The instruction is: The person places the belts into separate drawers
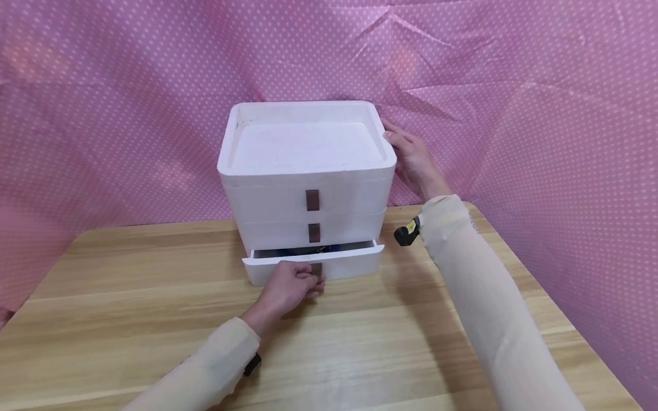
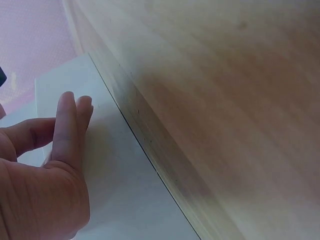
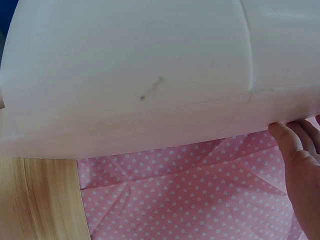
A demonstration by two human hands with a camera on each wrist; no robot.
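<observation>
My left hand (image 1: 290, 285) pinches the brown tab (image 1: 317, 269) on the bottom drawer (image 1: 313, 264), which is slightly open. My right hand (image 1: 411, 157), fingers straight, presses the drawer unit's (image 1: 307, 171) right side, near the bench's (image 1: 128, 297) back edge.

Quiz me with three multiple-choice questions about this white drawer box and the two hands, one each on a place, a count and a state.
1. Where does the right hand rest?
A. on the drawer unit's right side
B. flat on the table
C. inside a drawer

2. How many drawer fronts carry a brown tab?
A. one
B. three
C. five

3. What state is the bottom drawer in?
A. shut flush
B. pulled slightly out
C. lifted off the table

Answers: 1 A, fingers lie against the top right edge. 2 B, three tabs stack vertically. 3 B, a dark gap shows while the left hand pinches its tab.
</observation>
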